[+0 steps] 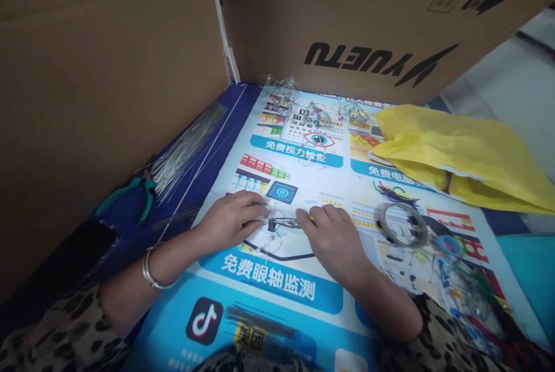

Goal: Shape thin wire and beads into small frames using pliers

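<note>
Two hands: left hand and right hand pinching small beaded silver wire piece; teal-handled pliers at nine o'clock. Best gripped close to the bend.

Surface covered by blue cloth with a printed poster laid on it. On the cloth, left: bundle of thin metal wires, teal-handled pliers, dark phone. On the poster: yellow plastic bag, tape roll, clear packet of coloured bits, small wire-and-bead pieces near the far edge.
</note>
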Action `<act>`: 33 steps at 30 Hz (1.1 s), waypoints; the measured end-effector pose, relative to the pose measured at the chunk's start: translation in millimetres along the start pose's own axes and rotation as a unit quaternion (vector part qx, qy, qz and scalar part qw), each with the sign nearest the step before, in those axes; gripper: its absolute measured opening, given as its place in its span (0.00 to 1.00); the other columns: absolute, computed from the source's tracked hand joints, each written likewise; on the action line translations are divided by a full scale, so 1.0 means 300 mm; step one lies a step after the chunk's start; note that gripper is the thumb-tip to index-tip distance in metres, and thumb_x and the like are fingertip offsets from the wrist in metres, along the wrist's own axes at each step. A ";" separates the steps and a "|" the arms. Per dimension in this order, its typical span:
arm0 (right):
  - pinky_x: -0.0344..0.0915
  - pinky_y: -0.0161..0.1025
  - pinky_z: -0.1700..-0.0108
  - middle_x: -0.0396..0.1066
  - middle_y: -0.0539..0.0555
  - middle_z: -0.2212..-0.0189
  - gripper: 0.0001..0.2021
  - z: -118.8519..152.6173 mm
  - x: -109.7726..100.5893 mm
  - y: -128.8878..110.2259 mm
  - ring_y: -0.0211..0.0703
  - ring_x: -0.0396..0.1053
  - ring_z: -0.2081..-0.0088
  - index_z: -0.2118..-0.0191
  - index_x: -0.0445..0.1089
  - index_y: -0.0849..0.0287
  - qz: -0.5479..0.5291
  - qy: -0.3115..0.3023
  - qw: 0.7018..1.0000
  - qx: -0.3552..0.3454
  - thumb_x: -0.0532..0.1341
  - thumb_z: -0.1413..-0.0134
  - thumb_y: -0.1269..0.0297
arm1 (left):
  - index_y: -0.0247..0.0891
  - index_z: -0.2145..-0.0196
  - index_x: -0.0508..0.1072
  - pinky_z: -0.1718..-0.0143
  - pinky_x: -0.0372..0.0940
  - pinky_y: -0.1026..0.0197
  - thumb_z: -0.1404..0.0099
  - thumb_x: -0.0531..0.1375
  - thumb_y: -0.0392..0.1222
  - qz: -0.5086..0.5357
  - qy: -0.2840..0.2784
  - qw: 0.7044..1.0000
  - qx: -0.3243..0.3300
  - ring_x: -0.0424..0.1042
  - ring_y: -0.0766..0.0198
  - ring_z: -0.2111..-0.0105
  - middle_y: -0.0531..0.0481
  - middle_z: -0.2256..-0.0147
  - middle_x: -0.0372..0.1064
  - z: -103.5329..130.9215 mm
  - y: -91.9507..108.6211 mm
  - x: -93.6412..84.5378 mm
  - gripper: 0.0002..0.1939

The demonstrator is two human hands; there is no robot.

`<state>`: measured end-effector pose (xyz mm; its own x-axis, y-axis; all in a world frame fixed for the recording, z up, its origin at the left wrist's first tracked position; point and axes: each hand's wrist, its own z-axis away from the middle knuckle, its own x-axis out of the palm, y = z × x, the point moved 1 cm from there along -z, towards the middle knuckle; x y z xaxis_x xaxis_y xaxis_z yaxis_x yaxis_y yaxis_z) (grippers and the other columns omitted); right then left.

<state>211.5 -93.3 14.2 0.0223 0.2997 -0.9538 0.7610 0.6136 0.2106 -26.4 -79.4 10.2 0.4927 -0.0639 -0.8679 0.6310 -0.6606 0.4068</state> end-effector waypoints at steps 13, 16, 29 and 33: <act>0.50 0.43 0.64 0.65 0.55 0.70 0.11 -0.011 -0.020 -0.021 0.45 0.56 0.66 0.56 0.68 0.61 -0.018 -0.001 1.000 0.002 0.53 0.44 0.73 | 0.36 0.58 0.71 0.59 0.64 0.56 0.36 0.55 0.39 0.029 0.075 0.993 -0.087 0.66 0.60 0.60 0.45 0.62 0.67 -0.067 -0.002 -0.005 0.09; 0.50 0.43 0.64 0.65 0.55 0.70 0.11 -0.012 -0.018 -0.020 0.45 0.56 0.66 0.56 0.68 0.61 -0.014 -0.003 1.000 0.003 0.53 0.44 0.73 | 0.37 0.61 0.72 0.58 0.61 0.55 0.36 0.55 0.40 0.025 0.050 0.995 -0.080 0.65 0.59 0.60 0.46 0.62 0.68 -0.099 -0.015 -0.005 0.08; 0.49 0.43 0.64 0.65 0.55 0.69 0.12 -0.004 -0.006 -0.013 0.45 0.57 0.65 0.55 0.68 0.60 -0.024 -0.017 0.999 0.015 0.54 0.45 0.72 | 0.36 0.70 0.70 0.62 0.62 0.59 0.38 0.56 0.35 0.107 0.022 0.993 -0.051 0.66 0.63 0.65 0.50 0.69 0.69 -0.093 -0.001 -0.022 0.04; 0.50 0.42 0.64 0.66 0.54 0.69 0.12 -0.003 0.000 -0.004 0.44 0.57 0.65 0.56 0.69 0.57 -0.049 -0.011 0.998 0.040 0.54 0.44 0.72 | 0.36 0.67 0.69 0.65 0.64 0.63 0.36 0.54 0.36 0.107 0.026 0.992 -0.061 0.67 0.65 0.66 0.49 0.69 0.68 -0.071 0.023 -0.032 0.05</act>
<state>210.2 -93.4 14.3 -0.0407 0.2238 -0.9738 0.8099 0.5782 0.0990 -13.9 -67.4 27.4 0.6510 -0.1524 -0.7436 0.5755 -0.5398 0.6144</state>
